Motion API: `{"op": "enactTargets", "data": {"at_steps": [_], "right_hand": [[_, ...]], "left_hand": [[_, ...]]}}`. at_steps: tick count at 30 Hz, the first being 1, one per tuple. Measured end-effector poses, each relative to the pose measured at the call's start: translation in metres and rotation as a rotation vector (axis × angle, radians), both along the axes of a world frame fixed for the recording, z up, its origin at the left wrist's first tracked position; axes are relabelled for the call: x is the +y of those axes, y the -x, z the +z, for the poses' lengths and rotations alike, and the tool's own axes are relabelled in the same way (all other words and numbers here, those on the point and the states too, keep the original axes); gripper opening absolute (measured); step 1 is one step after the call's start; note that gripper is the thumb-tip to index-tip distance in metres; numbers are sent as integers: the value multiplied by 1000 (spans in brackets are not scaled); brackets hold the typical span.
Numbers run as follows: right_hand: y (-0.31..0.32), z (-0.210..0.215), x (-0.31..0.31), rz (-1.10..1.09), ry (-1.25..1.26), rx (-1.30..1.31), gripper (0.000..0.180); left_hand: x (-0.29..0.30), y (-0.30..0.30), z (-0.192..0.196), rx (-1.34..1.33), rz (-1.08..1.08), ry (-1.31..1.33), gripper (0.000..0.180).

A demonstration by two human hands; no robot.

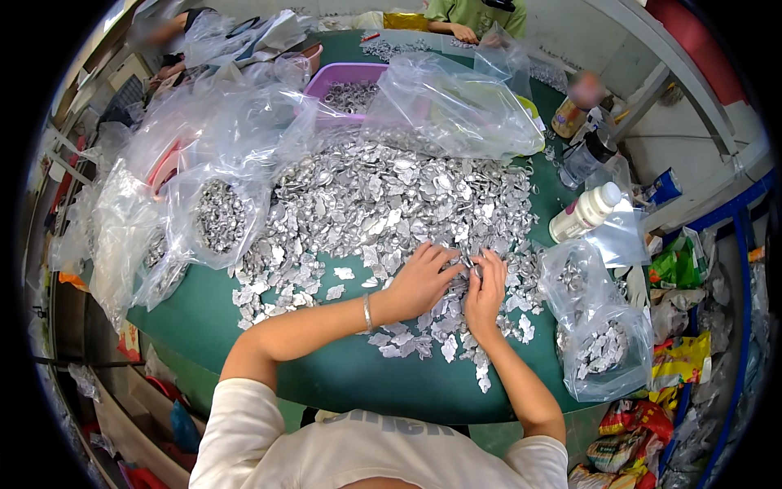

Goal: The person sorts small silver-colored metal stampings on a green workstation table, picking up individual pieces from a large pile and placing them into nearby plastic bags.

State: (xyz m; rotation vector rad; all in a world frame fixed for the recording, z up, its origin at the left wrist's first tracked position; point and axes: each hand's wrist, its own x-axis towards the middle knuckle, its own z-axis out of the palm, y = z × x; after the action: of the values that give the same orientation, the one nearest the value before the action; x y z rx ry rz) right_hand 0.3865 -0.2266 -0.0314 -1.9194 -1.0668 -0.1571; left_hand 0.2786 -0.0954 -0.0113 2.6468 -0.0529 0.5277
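A big heap of small flat silver metal pieces [383, 196] covers the middle of a green table [326, 375]. My left hand [419, 281] rests on the near edge of the heap, fingers curled over a few pieces, with a thin bracelet on the wrist. My right hand [485, 285] is close beside it, fingertips pinching a small silver piece [468, 262] between the two hands. Both hands touch the same small piece. Loose pieces lie scattered under and around my forearms.
Clear plastic bags with silver pieces sit at the left [216, 216] and right [603, 342]. A pink tub [346, 77] and more bags stand behind. A white bottle [582, 212] lies at the right. Other people work at the far edge [472, 16]. Snack wrappers litter the floor at the right.
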Motion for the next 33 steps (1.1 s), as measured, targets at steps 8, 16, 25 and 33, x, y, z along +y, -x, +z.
{"op": "enactTargets", "data": {"at_steps": [8, 16, 25, 33], "right_hand": [[20, 15, -15, 116, 76, -5, 9], [-34, 29, -14, 119, -54, 220, 24], [9, -1, -2, 53, -49, 295, 22], [70, 3, -8, 147, -81, 519, 23]], "left_hand": [[-15, 49, -5, 79, 42, 3, 44], [0, -4, 15, -121, 2, 173, 40], [5, -2, -4, 60, -38, 21, 46], [0, 61, 0, 76, -13, 26, 46]]}}
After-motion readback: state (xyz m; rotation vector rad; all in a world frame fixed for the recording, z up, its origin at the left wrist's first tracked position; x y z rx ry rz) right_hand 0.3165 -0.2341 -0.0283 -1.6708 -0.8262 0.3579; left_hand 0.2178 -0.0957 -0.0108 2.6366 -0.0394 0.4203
